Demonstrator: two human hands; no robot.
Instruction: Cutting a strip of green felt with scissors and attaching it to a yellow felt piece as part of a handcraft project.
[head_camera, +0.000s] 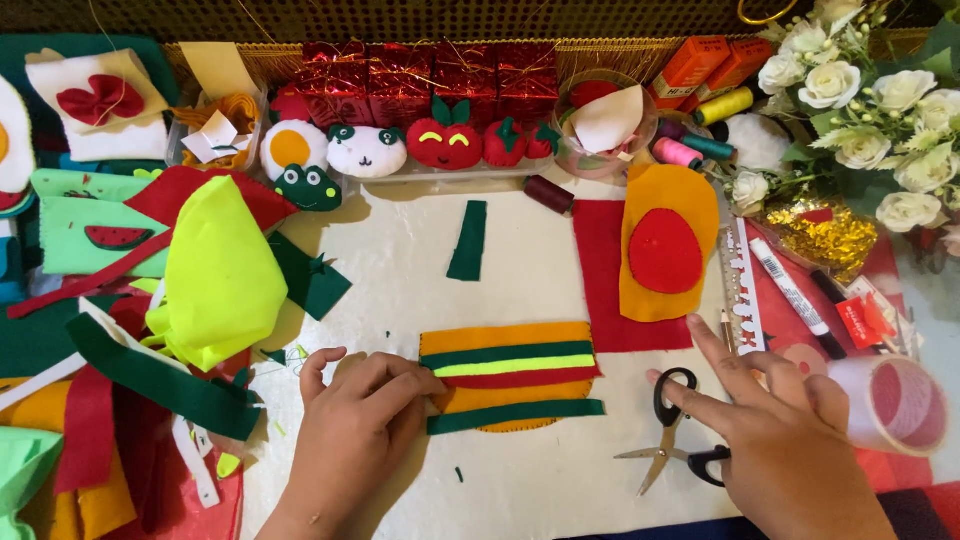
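White table (400, 270) totally buried in felt scraps; left hand (352, 432) pins the striped orange-green-yellow-red felt burger (510, 375) mid-table with curled fingers, right hand (790, 440) hovers open-fingered over black-handled scissors (668, 425), gripping nothing.

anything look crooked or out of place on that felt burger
Yes: the bottom green strip sits tilted and sticks out past the orange bun on the right. The left hand presses the stack's left edge; the right hand hovers by the scissors.
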